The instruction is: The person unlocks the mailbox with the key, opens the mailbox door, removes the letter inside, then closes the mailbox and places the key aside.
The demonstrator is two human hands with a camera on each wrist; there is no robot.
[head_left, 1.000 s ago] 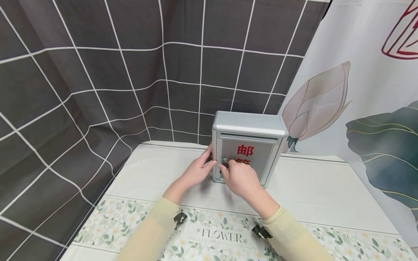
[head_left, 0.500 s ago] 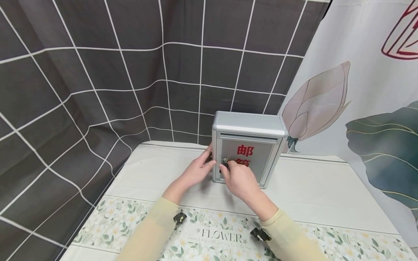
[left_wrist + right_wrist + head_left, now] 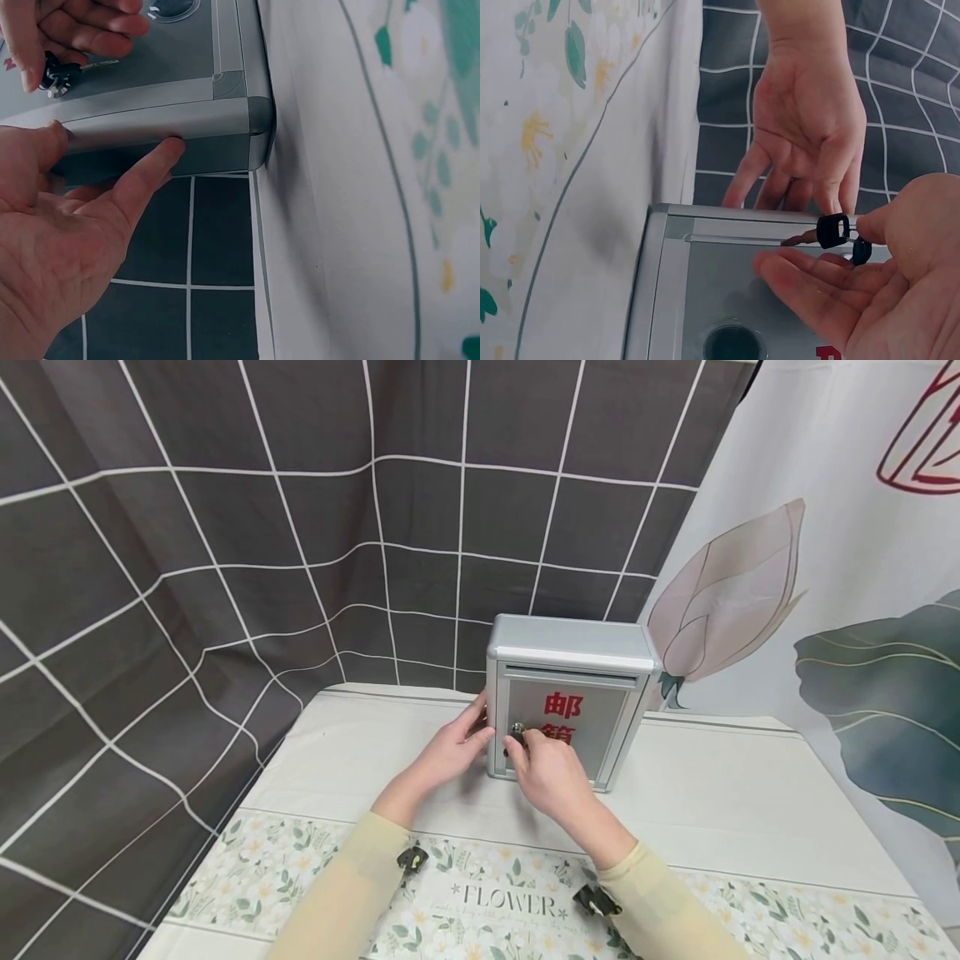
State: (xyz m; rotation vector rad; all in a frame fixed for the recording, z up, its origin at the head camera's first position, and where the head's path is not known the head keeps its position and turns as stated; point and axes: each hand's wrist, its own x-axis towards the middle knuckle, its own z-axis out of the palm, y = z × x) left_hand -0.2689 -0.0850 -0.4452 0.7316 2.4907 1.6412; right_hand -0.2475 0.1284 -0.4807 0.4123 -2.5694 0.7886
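A silver metal mailbox (image 3: 573,639) with red characters stands upright on the table. My right hand (image 3: 551,772) is at the left part of its front, where thumb and fingers pinch a black-headed key (image 3: 861,251) at the lock (image 3: 517,727). A second black-headed key (image 3: 831,231) hangs beside it, its blade pointing away. My left hand (image 3: 447,752) rests against the mailbox's left side, thumb near the front edge and the other fingers stretched along the side. How deep the pinched key sits is hidden by the fingers.
A white tablecloth (image 3: 720,785) with a floral band covers the table. Behind hangs a dark curtain (image 3: 420,510) with white grid lines; a white curtain (image 3: 847,452) with a lotus print is at the right. The mailbox front has a slot (image 3: 570,675) near its top.
My right hand has shifted and turned very slightly at the lock, uncovering more of the lower red character. The left hand and the mailbox stay in place.
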